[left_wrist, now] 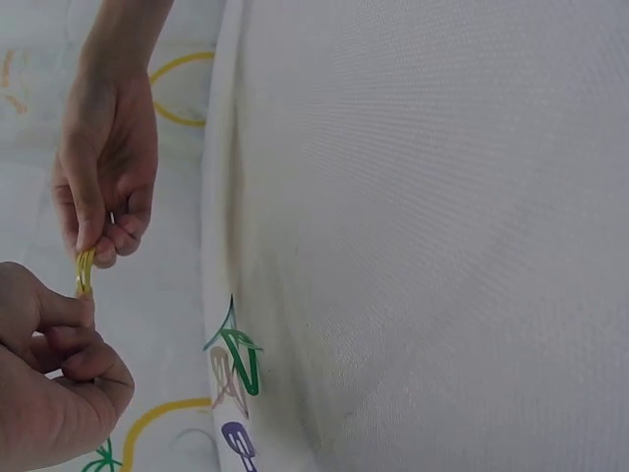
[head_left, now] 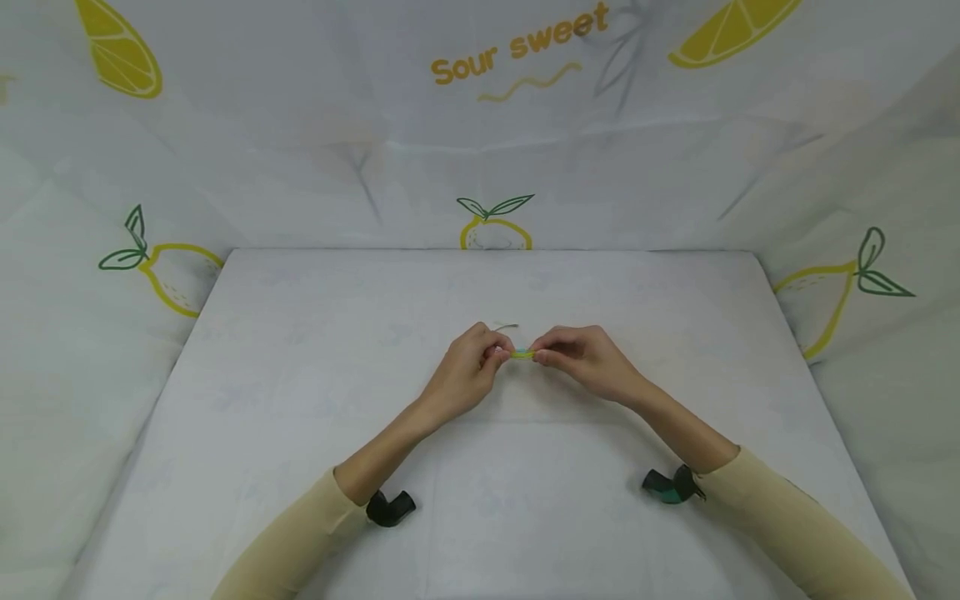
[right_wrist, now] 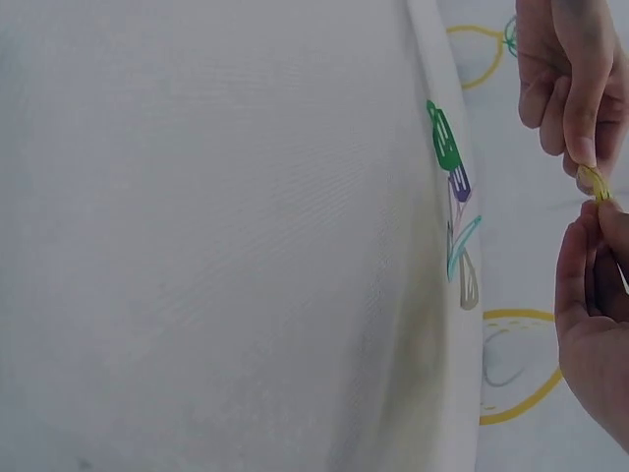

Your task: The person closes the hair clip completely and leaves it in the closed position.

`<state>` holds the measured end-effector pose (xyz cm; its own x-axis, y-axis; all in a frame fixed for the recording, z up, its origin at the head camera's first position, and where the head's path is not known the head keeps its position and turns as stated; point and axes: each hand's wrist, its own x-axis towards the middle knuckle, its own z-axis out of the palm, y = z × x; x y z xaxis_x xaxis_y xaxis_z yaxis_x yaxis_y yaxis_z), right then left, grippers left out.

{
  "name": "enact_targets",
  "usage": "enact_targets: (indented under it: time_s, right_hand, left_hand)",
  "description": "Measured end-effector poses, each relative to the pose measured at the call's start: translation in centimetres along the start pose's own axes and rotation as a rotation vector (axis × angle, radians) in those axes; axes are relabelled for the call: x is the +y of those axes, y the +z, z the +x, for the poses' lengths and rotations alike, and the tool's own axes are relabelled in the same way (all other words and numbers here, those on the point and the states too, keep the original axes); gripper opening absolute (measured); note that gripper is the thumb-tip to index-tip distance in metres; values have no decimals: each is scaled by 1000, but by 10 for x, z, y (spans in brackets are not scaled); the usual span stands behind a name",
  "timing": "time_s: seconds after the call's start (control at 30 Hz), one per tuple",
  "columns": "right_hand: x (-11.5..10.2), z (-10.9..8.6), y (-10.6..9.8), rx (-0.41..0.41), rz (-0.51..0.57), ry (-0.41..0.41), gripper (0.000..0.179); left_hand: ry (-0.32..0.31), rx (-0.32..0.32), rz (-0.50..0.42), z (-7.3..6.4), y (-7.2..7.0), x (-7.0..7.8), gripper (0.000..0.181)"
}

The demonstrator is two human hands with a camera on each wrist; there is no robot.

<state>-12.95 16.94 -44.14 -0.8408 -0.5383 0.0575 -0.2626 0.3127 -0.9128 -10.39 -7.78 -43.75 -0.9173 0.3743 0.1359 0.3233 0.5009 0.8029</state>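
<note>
Between the two hands, over the middle of the table, is a small bundle of thin yellow strands (head_left: 522, 354), with a touch of light blue along its top in the head view. My left hand (head_left: 468, 371) pinches its left end between thumb and fingertips. The thumb and index finger of my right hand (head_left: 588, 358) pinch the other end. Both wrist views show the yellow strands (left_wrist: 85, 271) bridging the short gap between the fingertips; the ends are hidden in the grip. A thin dark strand (head_left: 507, 326) shows just beyond the left fingers.
A white cloth covers the table (head_left: 315, 317). White curtains (head_left: 300, 100) with printed lemons stand behind it and at both sides. A black curved piece (head_left: 390, 508) sits by the left sleeve, and a black and green one (head_left: 670, 487) by the right sleeve.
</note>
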Motion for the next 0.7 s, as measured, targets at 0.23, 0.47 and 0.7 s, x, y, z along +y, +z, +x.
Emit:
enact_targets:
  time_s: [0.23, 0.47, 0.7]
  right_hand:
    - [1, -1, 0, -19, 28, 14, 15]
    - [1, -2, 1, -4, 19, 18, 15]
    - [3, -3, 4, 0, 52, 39, 15]
  left_hand:
    - [-10, -4, -36, -3, 0, 0, 9]
    - [-19, 14, -65, -4, 1, 0, 7]
    - [15, 49, -65, -5, 1, 0, 6]
